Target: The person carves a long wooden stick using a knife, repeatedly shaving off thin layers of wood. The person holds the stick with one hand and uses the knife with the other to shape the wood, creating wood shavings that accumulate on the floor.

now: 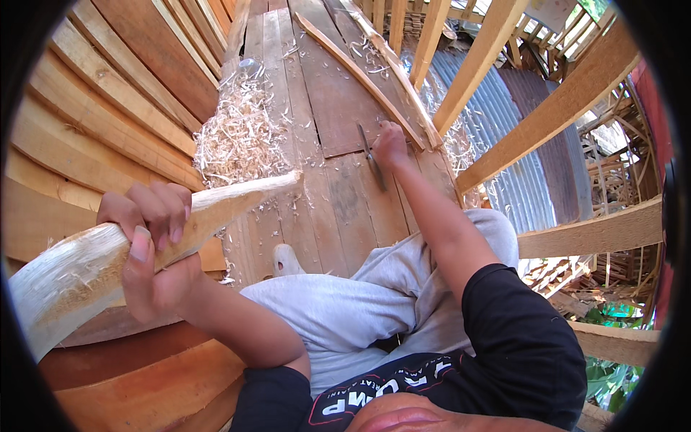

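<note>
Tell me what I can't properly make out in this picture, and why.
In the head view:
Pale wood piece: its near end is cut off by the picture's dark left edge.
Right hand: its hold on the thin dark blade is too small to make out, partly behind the hand itself.
Pale rounded thing: partly behind the grey trouser leg, so I can't say what it is.

Lettering check, live | on my black T-shirt [525, 345]: big white block letters [389, 389] running across my chest | smaller white print [353, 387] right beside them | thin red line [314, 409] tracing the edge
</note>
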The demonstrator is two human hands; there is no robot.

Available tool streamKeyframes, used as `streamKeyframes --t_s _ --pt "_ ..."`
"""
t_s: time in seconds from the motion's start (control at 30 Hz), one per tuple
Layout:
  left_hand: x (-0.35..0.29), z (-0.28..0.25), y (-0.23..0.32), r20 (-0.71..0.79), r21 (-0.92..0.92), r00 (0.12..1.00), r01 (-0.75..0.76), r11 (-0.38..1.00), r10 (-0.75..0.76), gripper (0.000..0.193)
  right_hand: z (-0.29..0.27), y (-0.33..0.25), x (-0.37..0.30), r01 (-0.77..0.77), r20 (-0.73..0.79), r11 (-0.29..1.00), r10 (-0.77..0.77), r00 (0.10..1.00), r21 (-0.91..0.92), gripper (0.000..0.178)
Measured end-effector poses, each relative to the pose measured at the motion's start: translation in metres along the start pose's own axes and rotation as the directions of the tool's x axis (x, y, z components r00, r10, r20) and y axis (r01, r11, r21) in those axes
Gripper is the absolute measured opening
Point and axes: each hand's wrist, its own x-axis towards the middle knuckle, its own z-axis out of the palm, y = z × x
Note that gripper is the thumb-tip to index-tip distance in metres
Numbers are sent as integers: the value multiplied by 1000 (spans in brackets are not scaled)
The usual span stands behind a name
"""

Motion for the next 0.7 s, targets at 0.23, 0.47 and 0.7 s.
streamKeyframes --t_s 0.23,0.47,0.7 --pt "2 4 -9 4 35 1000 11 999 -11 19 6 33 41 270 341 954 -212 916 -131 58" --pt "2 3 -15 11 28 999 32 999 -32 17 -2 13 10 417 480 863 -248 841 -284 37" --pt "2 11 -17 -13 -8 999 33 999 -33 15 9 44 -12 623 511 588 -373 775 -516 14"
